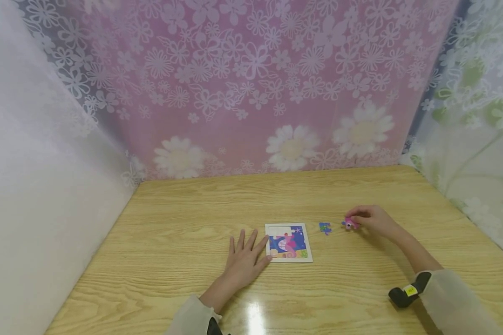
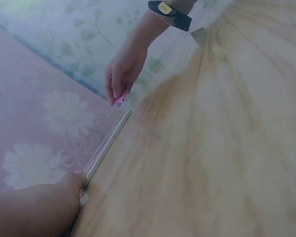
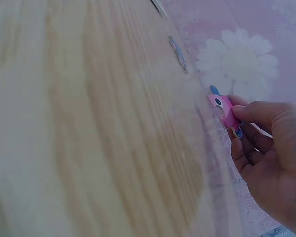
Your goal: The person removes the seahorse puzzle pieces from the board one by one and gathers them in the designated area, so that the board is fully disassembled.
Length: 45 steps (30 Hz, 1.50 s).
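A pink puzzle piece with an eye (image 1: 350, 224) is pinched between thumb and fingers of my right hand (image 1: 373, 221); the right wrist view shows the piece (image 3: 228, 112) tilted in the hand (image 3: 276, 148). My left hand (image 1: 242, 264) lies with spread fingers on the table, fingertips at the left edge of a white-framed puzzle (image 1: 290, 260). Part of the picture inside the frame is filled, and its upper left shows pale backing. Between the frame and my right hand lies a blue and green piece (image 1: 324, 228), also in the right wrist view (image 3: 178, 54).
The wooden table (image 1: 184, 209) reaches back to a pink flowered curtain (image 1: 243, 93). A pale wall covering (image 1: 46, 163) stands at the left and a leafy, flowered one (image 1: 478, 139) at the right. Each wrist wears a black strap.
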Tool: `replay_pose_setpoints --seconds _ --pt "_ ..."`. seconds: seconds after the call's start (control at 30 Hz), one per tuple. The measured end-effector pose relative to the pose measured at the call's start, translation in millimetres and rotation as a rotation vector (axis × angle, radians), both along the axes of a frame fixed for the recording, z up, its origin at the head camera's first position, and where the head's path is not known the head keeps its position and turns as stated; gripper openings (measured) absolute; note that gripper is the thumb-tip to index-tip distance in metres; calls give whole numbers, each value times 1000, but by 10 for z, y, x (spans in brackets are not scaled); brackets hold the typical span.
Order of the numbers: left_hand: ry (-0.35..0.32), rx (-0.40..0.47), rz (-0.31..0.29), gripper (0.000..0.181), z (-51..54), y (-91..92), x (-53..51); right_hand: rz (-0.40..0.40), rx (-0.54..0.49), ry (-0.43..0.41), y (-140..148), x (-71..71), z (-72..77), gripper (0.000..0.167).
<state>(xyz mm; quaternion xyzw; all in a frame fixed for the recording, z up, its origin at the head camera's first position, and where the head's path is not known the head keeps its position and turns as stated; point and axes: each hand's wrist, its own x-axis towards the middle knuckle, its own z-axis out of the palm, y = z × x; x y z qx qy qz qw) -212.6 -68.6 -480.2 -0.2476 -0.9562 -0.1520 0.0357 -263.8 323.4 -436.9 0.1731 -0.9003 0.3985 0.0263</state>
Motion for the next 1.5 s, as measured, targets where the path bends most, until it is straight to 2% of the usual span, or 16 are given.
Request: replay_pose_setpoints --seconds 0.33,0.43,0.6,0.63,0.8,0.9,1.03,1.13,1.3,1.4,1.5 --pt "17 6 -11 59 -4 21 -9 -33 -54 -104 128 -13 -136 20" --pt "11 6 -11 59 0 27 -3 -27 -69 -106 137 -7 -171 20" --pt "7 11 -14 60 -4 36 7 -4 -82 -43 97 26 -195 18" --pt "3 11 -13 60 -6 38 7 -11 -91 -35 65 54 -170 17" --pt "-4 11 -13 60 -11 40 7 -58 -119 0 42 97 -233 17" --pt "-1 10 -14 59 -12 30 4 -69 -118 37 71 71 -326 17" --pt "-7 9 -10 59 4 18 7 -57 -88 105 17 88 -295 15" --pt "-12 15 -10 59 20 12 11 -49 -62 162 -52 141 -208 14" --pt "-18 23 -9 58 35 2 21 -64 -4 205 -151 239 -73 13" --pt "-12 19 -9 58 35 -1 21 -71 6 213 -152 241 -75 13" --pt "-6 17 -10 58 37 -2 17 -68 -5 220 -99 190 -151 13"
